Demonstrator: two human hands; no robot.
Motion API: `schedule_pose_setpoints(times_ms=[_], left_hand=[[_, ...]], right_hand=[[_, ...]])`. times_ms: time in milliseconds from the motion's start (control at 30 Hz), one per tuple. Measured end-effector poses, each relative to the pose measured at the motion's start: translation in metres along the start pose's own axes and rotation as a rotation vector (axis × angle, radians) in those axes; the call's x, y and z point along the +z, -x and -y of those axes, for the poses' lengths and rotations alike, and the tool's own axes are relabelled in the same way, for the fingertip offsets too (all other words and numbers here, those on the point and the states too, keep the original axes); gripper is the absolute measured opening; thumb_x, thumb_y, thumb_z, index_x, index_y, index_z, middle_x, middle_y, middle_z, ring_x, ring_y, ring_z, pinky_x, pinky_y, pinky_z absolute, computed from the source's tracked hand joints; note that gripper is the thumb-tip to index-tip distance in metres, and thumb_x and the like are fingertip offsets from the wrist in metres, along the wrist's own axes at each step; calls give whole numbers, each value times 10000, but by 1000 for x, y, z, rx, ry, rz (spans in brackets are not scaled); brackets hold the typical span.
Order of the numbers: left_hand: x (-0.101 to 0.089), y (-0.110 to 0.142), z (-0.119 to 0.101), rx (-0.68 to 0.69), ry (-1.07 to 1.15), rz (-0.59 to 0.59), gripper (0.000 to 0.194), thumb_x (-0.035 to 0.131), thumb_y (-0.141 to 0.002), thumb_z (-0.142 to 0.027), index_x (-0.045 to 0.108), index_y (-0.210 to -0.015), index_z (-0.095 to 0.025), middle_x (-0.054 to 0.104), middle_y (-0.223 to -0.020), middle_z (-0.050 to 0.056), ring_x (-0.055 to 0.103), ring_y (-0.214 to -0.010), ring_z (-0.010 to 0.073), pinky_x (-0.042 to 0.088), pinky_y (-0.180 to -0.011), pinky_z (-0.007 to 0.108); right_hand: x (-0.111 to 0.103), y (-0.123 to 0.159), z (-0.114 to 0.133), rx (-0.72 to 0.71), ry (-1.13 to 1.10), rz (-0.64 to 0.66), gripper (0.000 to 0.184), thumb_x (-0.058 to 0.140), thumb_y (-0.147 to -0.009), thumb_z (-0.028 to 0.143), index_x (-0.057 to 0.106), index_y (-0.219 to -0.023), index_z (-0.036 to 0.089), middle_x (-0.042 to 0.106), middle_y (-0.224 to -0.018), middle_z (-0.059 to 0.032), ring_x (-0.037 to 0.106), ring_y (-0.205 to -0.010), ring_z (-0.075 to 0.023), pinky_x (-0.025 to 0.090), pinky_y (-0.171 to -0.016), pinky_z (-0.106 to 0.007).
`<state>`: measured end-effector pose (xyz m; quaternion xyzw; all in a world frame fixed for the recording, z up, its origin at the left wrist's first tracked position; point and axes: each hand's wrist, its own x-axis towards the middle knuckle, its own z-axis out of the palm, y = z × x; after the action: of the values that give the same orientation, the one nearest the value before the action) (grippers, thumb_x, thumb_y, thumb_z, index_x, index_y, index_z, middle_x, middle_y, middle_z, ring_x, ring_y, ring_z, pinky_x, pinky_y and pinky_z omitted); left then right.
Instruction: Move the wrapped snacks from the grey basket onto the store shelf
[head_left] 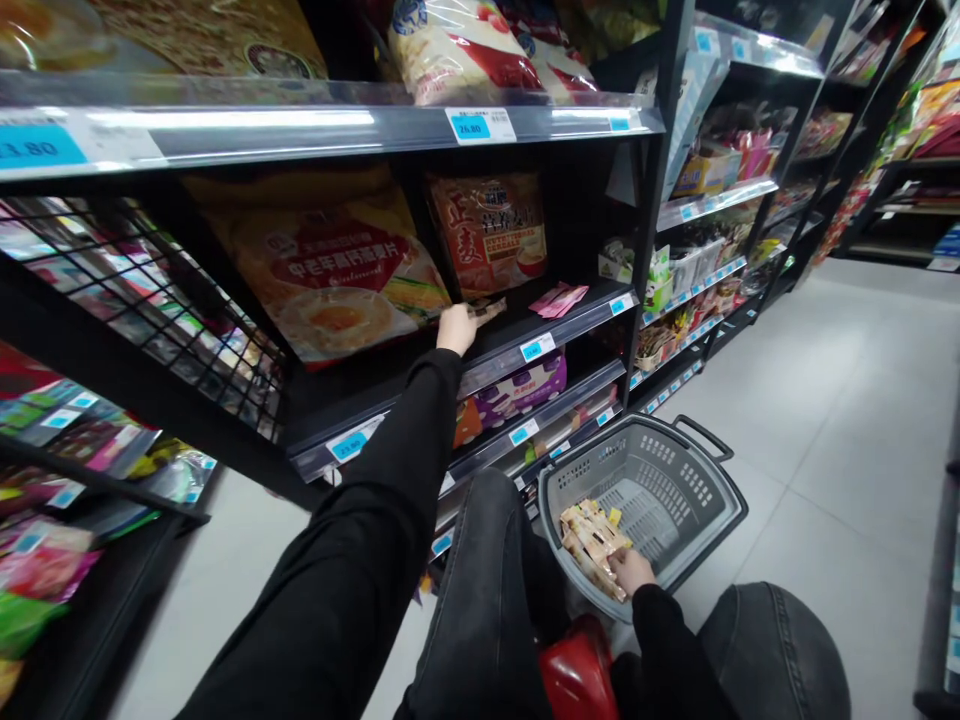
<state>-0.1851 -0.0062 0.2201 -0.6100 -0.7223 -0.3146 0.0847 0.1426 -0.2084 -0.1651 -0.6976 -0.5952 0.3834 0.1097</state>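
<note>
My left hand (457, 328) is stretched out to the middle shelf, its fingers closed on a small, flat brownish packet (490, 311). That packet lies low, just in front of an orange bag of nutritional cereal (491, 235). Left of it leans a large oatmeal bag (337, 270). A few pink packets (559, 299) rest on the same shelf to the right. Down in the grey shopping basket (731, 505), my right hand (631, 570) pinches the edge of some beige snack packets (589, 535). Part of its grip is hidden.
The basket stands on the pale tiled floor (840, 420) between my knees and the shelving. A purple carton (523, 388) sits one shelf lower. Overhanging is the upper shelf's edge (300, 130). At left is a black wire grid (142, 290). A red object (577, 675) lies below the basket.
</note>
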Motion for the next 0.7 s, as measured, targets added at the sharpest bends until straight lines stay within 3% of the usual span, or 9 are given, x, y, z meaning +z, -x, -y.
schedule_pose_setpoints(times_ms=[67, 133, 267, 367, 467, 600, 700], left_hand=[[-13, 18, -7, 18, 265, -138, 252, 488, -780, -167, 657, -950, -89, 656, -941, 131, 612, -919, 219, 455, -879, 332], [-23, 47, -18, 6, 570, -164, 260, 515, -774, -234, 647, -959, -107, 650, -888, 84, 626, -836, 196, 512, -796, 335], [-20, 125, -40, -102, 1076, 67, 323, 613, -716, -313, 615, -970, -114, 621, -804, 38, 636, -728, 168, 570, -655, 326], [6, 184, -53, -267, 1260, 316, 357, 672, -673, -306, 601, -959, -105, 617, -781, 40, 644, -701, 164, 583, -612, 306], [47, 234, -58, -428, 1338, 524, 329, 681, -672, -271, 594, -944, -106, 613, -761, 41, 647, -703, 160, 583, -589, 273], [100, 280, -50, -604, 1407, 676, 267, 659, -698, -204, 576, -937, -117, 614, -764, 39, 653, -715, 154, 580, -596, 263], [127, 299, -40, -698, 1450, 802, 249, 646, -714, -162, 567, -944, -108, 635, -780, 60, 659, -700, 150, 568, -587, 245]], right_hand=[[-2, -2, 1, -9, -57, 31, 155, 542, -731, 275, 662, -687, 186, 695, -758, -75, 664, -757, -189, 468, -651, -240], [-5, -3, 6, -11, -175, 38, 167, 540, -727, 300, 657, -721, 181, 695, -780, -76, 663, -761, -190, 478, -656, -247], [-22, 4, 22, 35, -659, 54, 241, 594, -672, 390, 625, -782, 178, 687, -761, -64, 655, -683, -193, 508, -616, -283], [-44, 12, 31, 42, -1125, 80, 344, 668, -603, 430, 592, -816, 171, 678, -739, -60, 634, -601, -181, 519, -583, -307], [-71, 20, 29, -35, -1359, -5, 390, 709, -588, 440, 580, -838, 170, 671, -729, -54, 631, -612, -168, 524, -589, -294], [-95, 27, 20, -149, -1456, 20, 499, 644, -654, 552, 547, -1012, 218, 676, -884, -57, 655, -783, -189, 538, -706, -336], [-92, 26, 16, -90, -1336, 79, 551, 664, -636, 541, 511, -1083, 257, 657, -972, -49, 640, -866, -194, 537, -729, -343]])
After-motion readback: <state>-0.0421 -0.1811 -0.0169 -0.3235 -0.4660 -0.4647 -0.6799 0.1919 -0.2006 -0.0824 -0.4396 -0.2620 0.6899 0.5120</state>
